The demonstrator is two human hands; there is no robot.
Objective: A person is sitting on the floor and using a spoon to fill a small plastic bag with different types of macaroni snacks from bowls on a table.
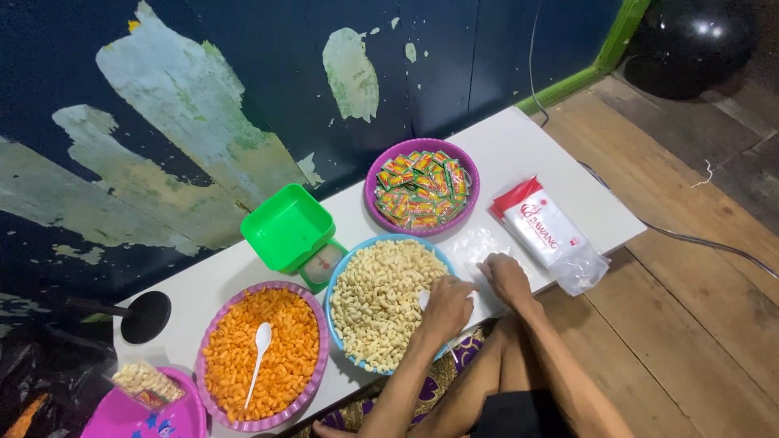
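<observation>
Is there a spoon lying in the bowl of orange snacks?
Yes, a white spoon lies on the orange snacks in the pink bowl.

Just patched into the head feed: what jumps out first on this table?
Two heaped bowls at the near edge: bright orange snacks in the pink bowl with a white spoon, pale macaroni-shaped snacks in the blue bowl. Left hand holds a white scoop at that bowl's rim; right hand presses clear plastic bags beside it.

Pale cream curls in a blue bowl [337,276], bright orange curls in a purple bowl [213,331] under a white spoon [260,357], red-yellow-green sachets [422,193] in another purple bowl [372,180], green scale tray [286,227], white table [519,150], navy wall [268,73] peeling to pale green.
</observation>
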